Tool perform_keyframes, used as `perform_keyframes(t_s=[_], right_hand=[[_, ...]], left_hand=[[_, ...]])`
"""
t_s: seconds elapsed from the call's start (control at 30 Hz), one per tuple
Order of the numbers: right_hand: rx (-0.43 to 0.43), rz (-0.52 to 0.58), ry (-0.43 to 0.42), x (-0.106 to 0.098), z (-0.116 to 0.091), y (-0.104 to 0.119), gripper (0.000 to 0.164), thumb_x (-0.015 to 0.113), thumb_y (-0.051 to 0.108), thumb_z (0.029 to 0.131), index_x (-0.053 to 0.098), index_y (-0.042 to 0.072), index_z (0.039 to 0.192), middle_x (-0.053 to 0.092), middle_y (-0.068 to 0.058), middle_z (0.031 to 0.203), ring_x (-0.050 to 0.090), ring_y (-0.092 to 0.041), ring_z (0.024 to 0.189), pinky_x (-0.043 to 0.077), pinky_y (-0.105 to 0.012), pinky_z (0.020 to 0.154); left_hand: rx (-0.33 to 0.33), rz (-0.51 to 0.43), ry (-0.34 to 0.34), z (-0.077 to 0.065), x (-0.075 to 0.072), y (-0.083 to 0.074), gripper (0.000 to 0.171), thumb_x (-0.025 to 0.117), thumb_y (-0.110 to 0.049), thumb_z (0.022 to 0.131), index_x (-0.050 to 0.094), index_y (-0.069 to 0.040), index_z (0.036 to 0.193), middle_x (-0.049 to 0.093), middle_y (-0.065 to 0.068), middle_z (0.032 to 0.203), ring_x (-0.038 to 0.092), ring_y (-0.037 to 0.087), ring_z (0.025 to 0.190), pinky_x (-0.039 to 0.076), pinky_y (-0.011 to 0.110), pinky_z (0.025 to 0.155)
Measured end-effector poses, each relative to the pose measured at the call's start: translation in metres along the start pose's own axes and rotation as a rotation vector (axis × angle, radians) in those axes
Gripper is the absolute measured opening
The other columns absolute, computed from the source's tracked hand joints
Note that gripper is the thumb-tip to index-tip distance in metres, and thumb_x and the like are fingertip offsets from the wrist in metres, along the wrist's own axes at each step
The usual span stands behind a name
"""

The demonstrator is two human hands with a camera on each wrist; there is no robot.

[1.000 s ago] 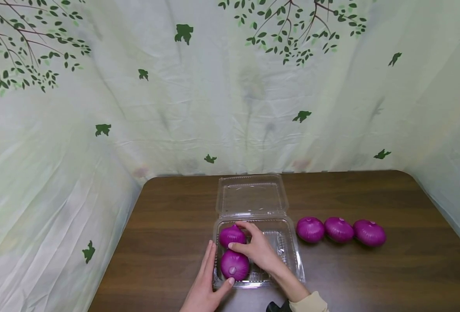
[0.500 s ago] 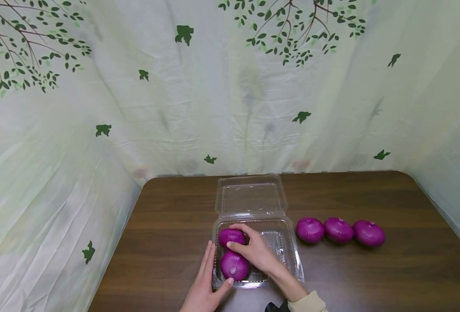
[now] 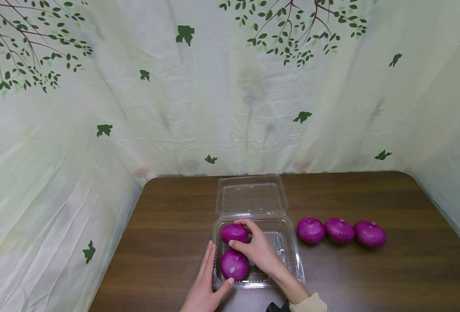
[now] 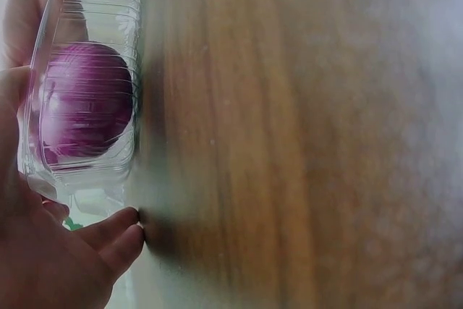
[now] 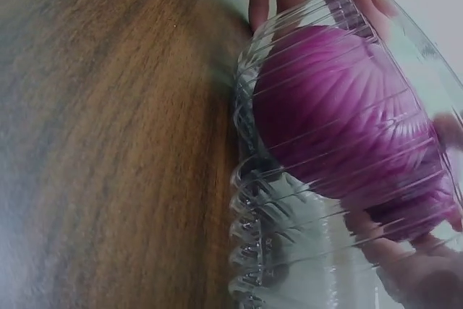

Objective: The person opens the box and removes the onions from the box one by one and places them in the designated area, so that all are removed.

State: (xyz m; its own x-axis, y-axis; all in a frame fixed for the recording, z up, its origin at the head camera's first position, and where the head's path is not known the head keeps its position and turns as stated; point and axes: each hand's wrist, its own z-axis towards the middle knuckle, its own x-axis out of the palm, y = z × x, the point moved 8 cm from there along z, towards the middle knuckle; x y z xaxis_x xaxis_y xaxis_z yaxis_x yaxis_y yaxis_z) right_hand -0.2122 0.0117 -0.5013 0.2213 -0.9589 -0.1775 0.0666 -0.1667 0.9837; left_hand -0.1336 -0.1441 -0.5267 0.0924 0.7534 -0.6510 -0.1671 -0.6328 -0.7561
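Fingers and thumb of my right hand grip a purple onion at the far left of a clear plastic clamshell container. Just nearer sits another purple onion, its stem end facing up and toward me. My left hand rests against the container's left wall with straight fingers, and its thumb touches the near left corner. Through the ribbed plastic, the near onion shows in the left wrist view. In the right wrist view this onion partly hides the gripped one.
The container's clear lid lies folded back behind it. To its right, three more purple onions sit in a row on the brown wooden table. A pale leaf-patterned cloth hangs behind the table.
The gripped onion has turned in my right hand, so its pointed tip no longer shows. It shifted slightly nearer, then slightly farther and right. My left hand and the near onion stay put.
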Motion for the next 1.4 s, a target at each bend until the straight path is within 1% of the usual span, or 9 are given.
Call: perform_keyframes(t_s=[0.23, 0.33, 0.43, 0.6, 0.73, 0.97, 1.1, 1.23, 1.4], right_hand=[[-0.016, -0.007, -0.030, -0.007, -0.005, 0.008, 0.075, 0.083, 0.024, 0.077, 0.046, 0.013, 0.141, 0.054, -0.010, 0.131, 0.056, -0.026, 0.113, 0.052, -0.044, 0.089], [-0.038, -0.030, -0.024, -0.009, -0.007, 0.011, 0.080, 0.083, 0.023, 0.076, 0.045, 0.013, 0.145, 0.052, -0.010, 0.134, 0.060, -0.025, 0.108, 0.054, -0.038, 0.085], [-0.063, -0.019, -0.010, -0.011, -0.009, 0.013, 0.079, 0.084, 0.019, 0.076, 0.047, 0.012, 0.146, 0.050, -0.010, 0.135, 0.063, -0.026, 0.104, 0.056, -0.033, 0.080], [-0.070, 0.081, 0.026, -0.014, -0.012, 0.015, 0.074, 0.084, 0.011, 0.076, 0.050, 0.011, 0.142, 0.047, -0.013, 0.134, 0.068, -0.029, 0.094, 0.058, -0.031, 0.075], [-0.062, 0.094, 0.034, -0.021, -0.017, 0.017, 0.071, 0.085, 0.008, 0.075, 0.052, 0.019, 0.137, 0.047, -0.010, 0.136, 0.068, -0.030, 0.096, 0.058, -0.033, 0.077], [-0.138, -0.118, -0.039, -0.038, -0.026, 0.031, 0.072, 0.089, 0.008, 0.069, 0.055, 0.032, 0.128, 0.047, 0.007, 0.138, 0.056, -0.019, 0.117, 0.053, -0.032, 0.089], [-0.152, -0.119, -0.084, -0.047, -0.033, 0.034, 0.071, 0.091, 0.009, 0.068, 0.057, 0.034, 0.125, 0.050, 0.011, 0.135, 0.053, -0.013, 0.117, 0.053, -0.033, 0.089], [-0.146, -0.086, -0.105, -0.055, -0.040, 0.032, 0.071, 0.091, 0.008, 0.068, 0.058, 0.032, 0.126, 0.052, 0.010, 0.132, 0.053, -0.013, 0.117, 0.054, -0.037, 0.089], [-0.107, -0.126, -0.173, -0.069, -0.049, 0.028, 0.074, 0.093, 0.013, 0.065, 0.058, 0.034, 0.127, 0.058, 0.010, 0.128, 0.057, -0.014, 0.114, 0.051, -0.043, 0.093]], left_hand=[[0.017, 0.014, -0.009, -0.001, 0.000, -0.002, 0.097, 0.071, -0.048, 0.087, 0.015, -0.014, 0.159, 0.012, 0.005, 0.164, 0.024, 0.028, 0.144, 0.034, 0.054, 0.107], [0.016, 0.015, -0.008, 0.000, -0.001, -0.002, 0.097, 0.071, -0.048, 0.087, 0.015, -0.014, 0.159, 0.012, 0.006, 0.164, 0.024, 0.028, 0.144, 0.034, 0.054, 0.107], [0.008, 0.009, -0.002, 0.000, 0.000, -0.002, 0.097, 0.070, -0.048, 0.087, 0.014, -0.015, 0.159, 0.012, 0.006, 0.164, 0.023, 0.028, 0.144, 0.033, 0.054, 0.107], [0.005, -0.005, 0.002, 0.000, -0.001, -0.003, 0.097, 0.071, -0.048, 0.087, 0.015, -0.014, 0.159, 0.011, 0.006, 0.164, 0.022, 0.029, 0.145, 0.032, 0.054, 0.108], [0.015, 0.002, -0.005, 0.000, -0.001, -0.004, 0.097, 0.071, -0.047, 0.087, 0.015, -0.014, 0.159, 0.012, 0.007, 0.164, 0.022, 0.029, 0.144, 0.032, 0.055, 0.107], [0.028, 0.007, -0.014, -0.001, -0.002, -0.004, 0.096, 0.071, -0.047, 0.088, 0.015, -0.015, 0.159, 0.013, 0.008, 0.164, 0.023, 0.029, 0.144, 0.033, 0.055, 0.107], [0.016, 0.009, -0.009, -0.001, -0.002, -0.003, 0.096, 0.070, -0.049, 0.088, 0.015, -0.016, 0.159, 0.013, 0.007, 0.164, 0.023, 0.029, 0.144, 0.033, 0.056, 0.107], [0.008, 0.006, -0.006, 0.000, -0.002, -0.003, 0.096, 0.070, -0.050, 0.087, 0.015, -0.017, 0.159, 0.012, 0.005, 0.164, 0.023, 0.028, 0.145, 0.033, 0.055, 0.107], [0.014, 0.011, -0.018, -0.001, -0.002, -0.003, 0.097, 0.071, -0.049, 0.087, 0.016, -0.017, 0.159, 0.013, 0.005, 0.164, 0.023, 0.027, 0.145, 0.033, 0.054, 0.107]])
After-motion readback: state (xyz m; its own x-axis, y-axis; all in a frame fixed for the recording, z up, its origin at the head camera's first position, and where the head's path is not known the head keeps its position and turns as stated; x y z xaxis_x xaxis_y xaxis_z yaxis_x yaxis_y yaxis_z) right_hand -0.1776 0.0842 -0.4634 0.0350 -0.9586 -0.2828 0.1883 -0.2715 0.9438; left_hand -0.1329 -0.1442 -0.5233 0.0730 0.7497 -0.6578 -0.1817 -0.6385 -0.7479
